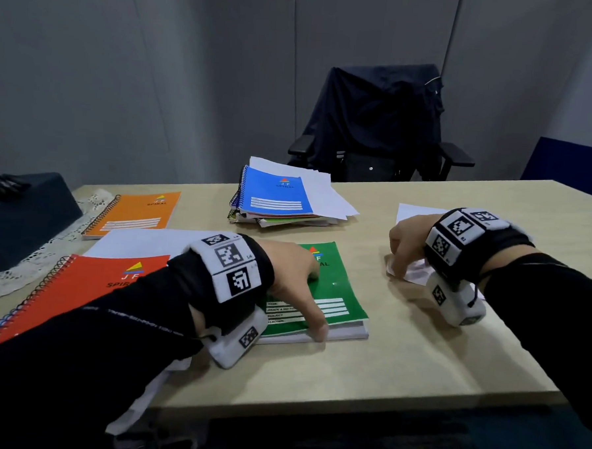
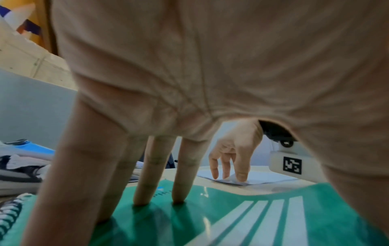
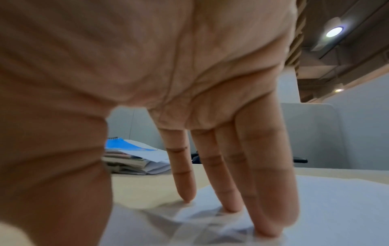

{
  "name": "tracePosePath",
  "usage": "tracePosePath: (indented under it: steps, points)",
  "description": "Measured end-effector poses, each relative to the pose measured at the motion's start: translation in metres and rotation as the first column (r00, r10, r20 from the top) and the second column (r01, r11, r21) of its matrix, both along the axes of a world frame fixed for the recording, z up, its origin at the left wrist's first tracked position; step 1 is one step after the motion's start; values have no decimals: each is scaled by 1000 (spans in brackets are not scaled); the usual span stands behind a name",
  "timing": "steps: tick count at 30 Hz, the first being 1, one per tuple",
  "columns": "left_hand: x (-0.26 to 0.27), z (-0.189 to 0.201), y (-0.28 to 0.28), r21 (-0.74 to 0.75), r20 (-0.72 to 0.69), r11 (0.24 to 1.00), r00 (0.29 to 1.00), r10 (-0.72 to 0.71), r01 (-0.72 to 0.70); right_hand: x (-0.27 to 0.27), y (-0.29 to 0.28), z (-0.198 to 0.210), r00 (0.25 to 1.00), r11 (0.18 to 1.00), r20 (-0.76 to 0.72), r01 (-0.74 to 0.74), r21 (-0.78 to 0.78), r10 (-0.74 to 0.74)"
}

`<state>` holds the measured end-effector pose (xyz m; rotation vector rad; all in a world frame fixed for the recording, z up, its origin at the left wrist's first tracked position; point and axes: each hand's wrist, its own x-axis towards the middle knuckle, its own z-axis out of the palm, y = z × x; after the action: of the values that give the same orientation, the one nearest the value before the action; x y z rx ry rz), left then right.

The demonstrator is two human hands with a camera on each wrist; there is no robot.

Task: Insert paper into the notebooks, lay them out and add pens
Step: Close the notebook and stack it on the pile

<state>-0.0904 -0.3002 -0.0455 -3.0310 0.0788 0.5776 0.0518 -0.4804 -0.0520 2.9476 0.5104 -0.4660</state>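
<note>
Left hand: left hand spread, straight fingertips pressing the shut green notebook flat near the table's front edge.
Right hand: right hand just beyond, fingers spread, dragging a loose paper sheet.
Risk: that sheet looks rumpled under the fingertips; harder dragging could crease it.
Far: blue notebook tops the stack.
</note>
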Motion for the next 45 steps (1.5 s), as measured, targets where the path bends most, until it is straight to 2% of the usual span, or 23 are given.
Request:
tracePosePath:
  steps: [4,8,12,16,20,23,27,29,32,35,39,45]
  points:
    - [-1,3,7,-88,-12,996,999,33,-34,1,-9,2,999,1000,24,23,0,-23]
    - [-7,7,11,-289,21,954,996,85,-76,3,-10,-5,999,999,41,23,26,-25]
    - [-12,11,9,-491,231,871,965,127,3,5,0,-12,997,998,84,2,-58,3]
    - [-14,22,10,-526,442,844,881,166,105,11,2,-16,987,997,162,-5,-82,18]
    - [-16,37,24,-528,526,842,820,224,109,19,-10,-2,958,999,283,46,8,-46]
    - [-20,47,37,-529,468,847,848,249,43,13,-9,17,899,994,431,29,107,-72]
    - [-29,55,51,-559,320,826,899,300,-77,-21,25,39,867,954,495,-195,228,59]
    - [-31,57,58,-619,271,776,893,361,-126,-44,50,42,872,925,461,-299,235,165]
    - [-35,56,69,-744,184,648,882,434,-163,-78,81,37,885,890,369,-386,242,284]
    - [-38,54,80,-831,119,524,863,492,-184,-99,101,27,899,868,210,-429,250,384]
    - [-37,50,88,-914,54,362,827,560,-185,-113,113,11,883,857,10,-458,237,470]
    - [-32,38,88,-930,-7,298,822,570,-215,-123,115,4,856,835,5,-505,220,516]
